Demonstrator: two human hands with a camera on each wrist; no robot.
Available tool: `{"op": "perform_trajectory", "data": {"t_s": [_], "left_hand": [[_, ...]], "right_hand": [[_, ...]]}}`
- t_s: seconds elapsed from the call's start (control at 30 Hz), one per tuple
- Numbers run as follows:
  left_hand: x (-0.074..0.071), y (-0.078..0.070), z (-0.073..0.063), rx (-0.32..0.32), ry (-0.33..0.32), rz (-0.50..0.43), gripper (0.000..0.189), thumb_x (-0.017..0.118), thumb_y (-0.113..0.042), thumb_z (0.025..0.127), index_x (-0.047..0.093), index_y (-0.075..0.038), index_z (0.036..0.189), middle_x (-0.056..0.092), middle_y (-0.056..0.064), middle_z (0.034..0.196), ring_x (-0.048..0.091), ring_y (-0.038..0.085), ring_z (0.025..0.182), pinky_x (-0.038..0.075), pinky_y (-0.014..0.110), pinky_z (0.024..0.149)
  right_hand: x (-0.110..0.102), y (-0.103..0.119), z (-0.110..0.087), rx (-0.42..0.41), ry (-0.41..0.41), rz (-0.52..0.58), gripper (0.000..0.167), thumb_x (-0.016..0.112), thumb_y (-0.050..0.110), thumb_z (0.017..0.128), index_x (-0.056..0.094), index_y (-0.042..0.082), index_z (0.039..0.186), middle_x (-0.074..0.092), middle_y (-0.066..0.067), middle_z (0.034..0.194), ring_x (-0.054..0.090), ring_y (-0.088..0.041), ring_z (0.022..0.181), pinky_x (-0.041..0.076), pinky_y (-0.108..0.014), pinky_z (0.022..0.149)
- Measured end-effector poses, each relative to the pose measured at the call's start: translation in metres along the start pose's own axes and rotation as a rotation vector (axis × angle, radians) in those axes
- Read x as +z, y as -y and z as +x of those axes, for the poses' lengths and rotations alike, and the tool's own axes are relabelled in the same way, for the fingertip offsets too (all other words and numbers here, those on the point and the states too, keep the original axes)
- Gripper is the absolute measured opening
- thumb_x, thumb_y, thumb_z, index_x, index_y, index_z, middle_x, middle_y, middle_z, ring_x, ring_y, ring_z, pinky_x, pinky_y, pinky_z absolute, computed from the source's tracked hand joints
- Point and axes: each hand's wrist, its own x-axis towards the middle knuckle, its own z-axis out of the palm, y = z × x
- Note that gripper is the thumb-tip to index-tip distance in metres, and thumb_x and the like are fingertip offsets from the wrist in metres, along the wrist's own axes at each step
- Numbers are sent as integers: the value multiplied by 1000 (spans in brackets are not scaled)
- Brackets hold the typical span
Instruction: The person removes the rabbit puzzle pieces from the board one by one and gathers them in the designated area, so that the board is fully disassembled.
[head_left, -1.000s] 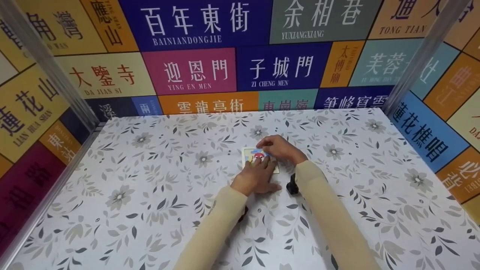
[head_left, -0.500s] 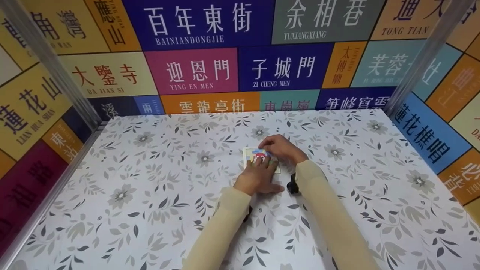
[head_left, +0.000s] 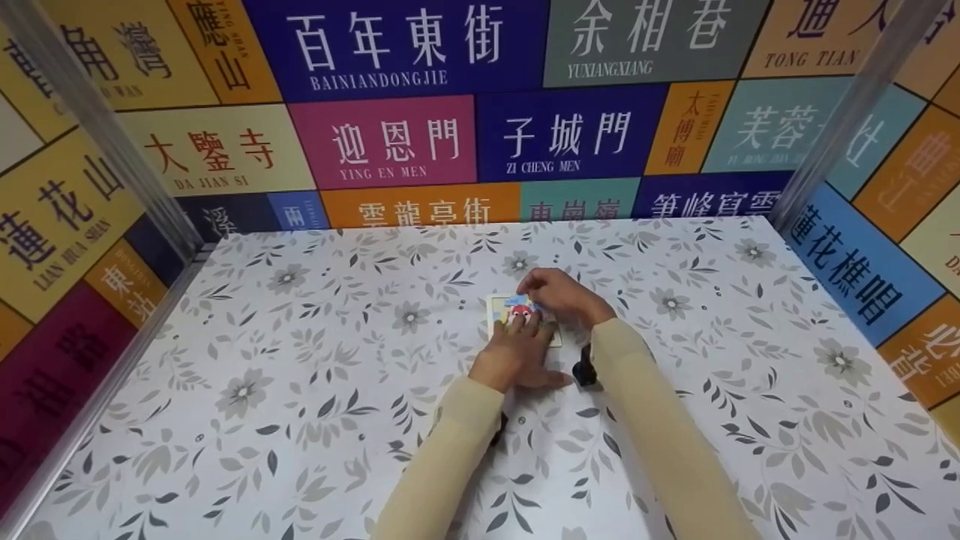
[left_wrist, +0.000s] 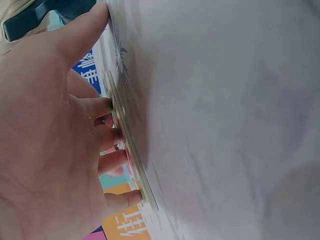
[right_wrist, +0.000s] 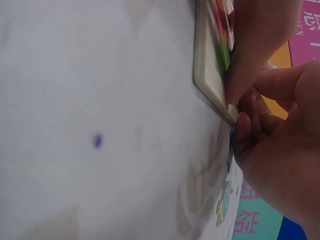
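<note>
A small jigsaw puzzle board lies on the table, with a pale rim and a picture of a red cartoon figure under blue patches. My left hand rests on it with fingers spread. In the left wrist view those fingertips press on its top face, and the thumb stands off to the side. My right hand is curled at the board's far right corner. The right wrist view shows its thumb against the board's edge; the other fingertips are partly hidden.
The table has a white cover printed with grey leaves and flowers. Colourful panels with lettering stand along the back and both sides. A black wrist mount sits under the right sleeve.
Both hands stay at the board with almost no movement. The left fingers shift very slightly on the picture, and the whole view moves a little.
</note>
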Motion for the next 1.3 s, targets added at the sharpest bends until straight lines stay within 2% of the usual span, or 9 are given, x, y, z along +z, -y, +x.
{"op": "perform_trajectory", "data": {"t_s": [0.2, 0.5, 0.6, 0.77, 1.0, 1.17, 1.3], "left_hand": [[1, -1, 1, 4, -10, 28, 91, 56, -70, 89, 28, -18, 159, 22, 10, 168, 21, 29, 156, 23, 55, 123], [0, -1, 0, 2, 26, -29, 92, 57, -68, 90, 26, -18, 160, 17, 10, 169, 15, 29, 157, 16, 56, 125], [0, 0, 2, -6, 35, -38, 92, 57, -67, 90, 24, -18, 161, 16, 9, 170, 13, 29, 158, 15, 55, 126], [-1, 0, 4, -6, 44, -45, 92, 57, -67, 90, 23, -19, 161, 15, 9, 170, 11, 30, 158, 14, 55, 126], [0, 0, 4, -26, 51, -39, 92, 57, -68, 89, 24, -19, 161, 14, 9, 170, 11, 30, 158, 13, 54, 127], [-1, 0, 5, -23, 55, -50, 93, 58, -67, 90, 24, -19, 161, 14, 9, 170, 10, 30, 158, 13, 53, 127], [0, 2, 4, -12, 56, -58, 92, 58, -66, 90, 23, -19, 161, 14, 9, 170, 10, 30, 158, 13, 54, 127]], "right_hand": [[-2, -1, -2, -37, -16, 6, 25, 50, 5, 100, 66, 4, 119, 65, -17, 125, 58, -29, 115, 43, -47, 108], [-3, 2, -6, -59, -43, 20, 21, 62, 10, 99, 70, 4, 117, 68, -16, 120, 61, -26, 107, 48, -43, 102], [-8, 3, -8, -81, -75, 38, 20, 61, 9, 99, 70, 3, 116, 68, -18, 119, 62, -26, 104, 51, -39, 94], [-26, 2, -15, -77, -138, 24, 20, 60, 13, 100, 70, 4, 115, 67, -17, 119, 62, -26, 100, 49, -33, 78], [-59, -18, -30, -26, -168, 11, 22, 58, 14, 102, 69, 2, 118, 65, -20, 124, 63, -30, 108, 51, -38, 90], [-79, -41, -46, 19, -221, 5, 23, 60, 16, 101, 69, 3, 118, 65, -18, 123, 62, -26, 99, 50, -31, 78], [-89, -54, -57, 58, -212, 24, 25, 59, 17, 102, 68, 3, 121, 64, -18, 124, 61, -30, 100, 51, -35, 82]]}}
